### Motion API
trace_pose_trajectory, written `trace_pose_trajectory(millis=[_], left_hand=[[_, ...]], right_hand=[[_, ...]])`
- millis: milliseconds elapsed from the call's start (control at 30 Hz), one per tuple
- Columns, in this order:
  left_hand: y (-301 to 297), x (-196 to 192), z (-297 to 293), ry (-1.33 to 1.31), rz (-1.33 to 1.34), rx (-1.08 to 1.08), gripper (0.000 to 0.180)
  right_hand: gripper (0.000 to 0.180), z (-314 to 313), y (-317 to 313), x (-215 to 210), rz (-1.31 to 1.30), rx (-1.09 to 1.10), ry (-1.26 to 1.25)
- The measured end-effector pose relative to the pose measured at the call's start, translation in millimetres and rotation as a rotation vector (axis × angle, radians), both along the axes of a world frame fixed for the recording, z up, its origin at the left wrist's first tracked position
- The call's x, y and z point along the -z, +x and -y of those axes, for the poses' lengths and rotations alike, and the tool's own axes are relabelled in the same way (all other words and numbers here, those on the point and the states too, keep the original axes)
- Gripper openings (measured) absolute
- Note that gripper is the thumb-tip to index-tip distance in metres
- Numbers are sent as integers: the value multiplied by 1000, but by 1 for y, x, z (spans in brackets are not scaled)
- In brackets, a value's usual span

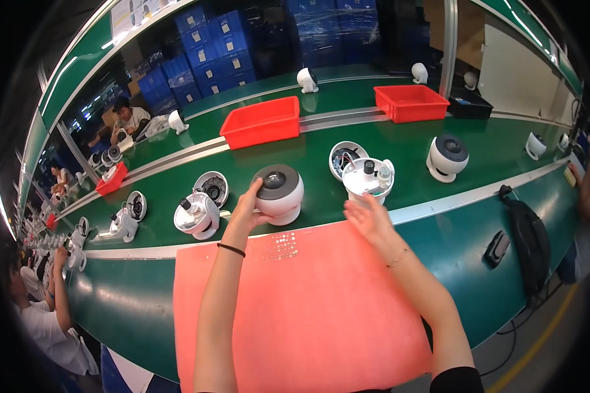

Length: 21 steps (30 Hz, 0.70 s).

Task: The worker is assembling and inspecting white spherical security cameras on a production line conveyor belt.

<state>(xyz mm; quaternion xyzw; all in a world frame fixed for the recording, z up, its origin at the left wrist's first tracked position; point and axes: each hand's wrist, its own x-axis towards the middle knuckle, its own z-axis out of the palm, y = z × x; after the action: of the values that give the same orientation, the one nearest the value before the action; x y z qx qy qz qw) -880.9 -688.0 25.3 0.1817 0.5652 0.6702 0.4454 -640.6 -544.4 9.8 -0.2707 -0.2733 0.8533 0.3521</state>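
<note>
A round white camera with a dark grey face (283,204) stands at the belt's near edge. My left hand (246,213) is closed against its left side, thumb near the grey face. My right hand (375,224) has its fingers stretched out, just in front of an opened white camera body (368,182); whether they touch it I cannot tell. A detached round cover (346,157) leans behind that body, wires showing inside. Left of my left hand sits another opened camera body (196,215) with its cover (212,187) behind. Small round parts (280,246) lie in rows on the pink mat (308,314).
A closed camera (448,158) stands farther right on the green belt (406,147). Red bins (262,121) (411,103) sit beyond it. On the right bench lie a black pouch (527,236) and a small dark device (496,249). Co-workers sit along the left (53,321).
</note>
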Motion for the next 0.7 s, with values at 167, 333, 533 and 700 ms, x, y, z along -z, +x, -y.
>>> trace_pose_trajectory(millis=[167, 333, 533, 700], left_hand=[[-2, 13, 1, 46, 13, 20, 64], [-4, 21, 27, 86, 111, 94, 75], [43, 28, 79, 466, 241, -275, 64], [118, 56, 154, 626, 1235, 560, 65]], right_hand=[[44, -15, 15, -11, 94, 155, 153], [45, -13, 38, -20, 174, 122, 226], [46, 44, 91, -67, 382, 82, 469], [46, 91, 85, -88, 403, -222, 528]])
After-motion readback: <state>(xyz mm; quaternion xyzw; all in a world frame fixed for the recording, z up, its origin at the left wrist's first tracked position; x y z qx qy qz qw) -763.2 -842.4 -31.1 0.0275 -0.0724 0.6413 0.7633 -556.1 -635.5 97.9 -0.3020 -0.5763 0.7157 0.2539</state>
